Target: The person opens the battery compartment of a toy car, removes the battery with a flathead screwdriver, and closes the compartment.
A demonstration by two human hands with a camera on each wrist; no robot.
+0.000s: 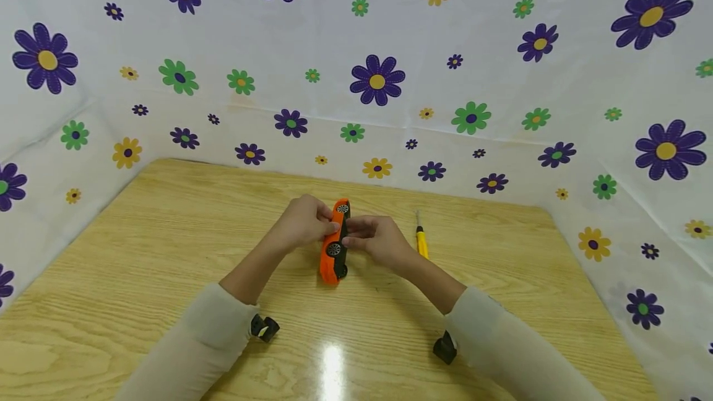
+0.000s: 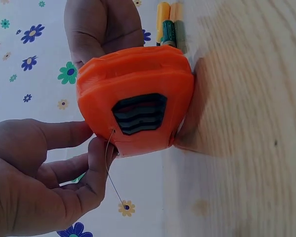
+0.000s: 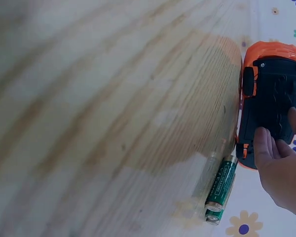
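An orange toy car with a black underside lies on its side on the wooden table, wheels toward the right. My left hand holds it from the left, thumb on the upper side and fingers by the roof. With thumb and fingers apart, my right hand touches the black underside. Nothing is plainly seen between those fingers. In the left wrist view the car's end shows a black grille and a thin wire hanging by it.
Green batteries lie on the table beside the car in the right wrist view. To the right of my right hand lies a screwdriver with a yellow handle. A flowered white cloth stands behind the table.
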